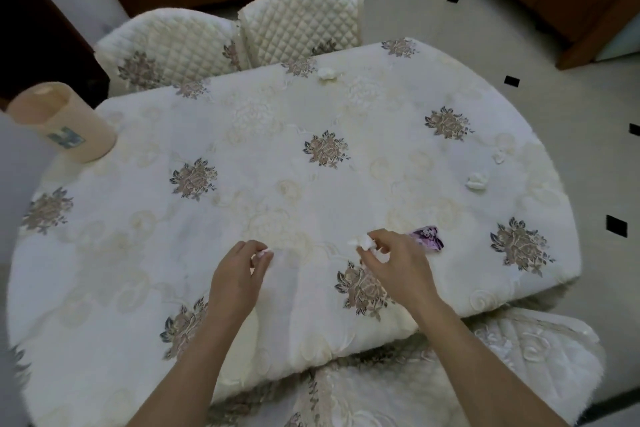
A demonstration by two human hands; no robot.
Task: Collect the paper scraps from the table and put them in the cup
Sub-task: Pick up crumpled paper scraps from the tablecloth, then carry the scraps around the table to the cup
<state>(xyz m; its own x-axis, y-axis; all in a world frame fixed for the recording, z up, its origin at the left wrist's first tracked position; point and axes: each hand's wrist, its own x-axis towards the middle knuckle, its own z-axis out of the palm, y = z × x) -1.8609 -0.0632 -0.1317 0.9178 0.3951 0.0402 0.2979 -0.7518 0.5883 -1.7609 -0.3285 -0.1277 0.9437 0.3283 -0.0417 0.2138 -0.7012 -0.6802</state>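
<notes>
- The person's left hand (239, 270) rests low over the quilted floral tablecloth (242, 135), fingers curled and pinched on a small white paper scrap (266, 252) that peeks out at the fingertips.
- The right hand (394, 263) is beside it, fingers bunched around a crumpled white paper wad (363, 242); part of the wad sticks out past the fingertips toward the left hand, and more white shows under the curled fingers.
- A purple patterned scrap (427, 237) lies on the cloth just beyond the right hand, touching or nearly touching the knuckles; which one cannot be told.
- Three more white scraps lie loose: one at the far edge (327, 73) near the quilted chair backs (298, 17), and two toward the right rim (477, 181) (498, 156), all well apart from both hands.
- The beige cup (69, 128) stands at the far left of the table, well apart from the hands, with a blue mark on its side.
</notes>
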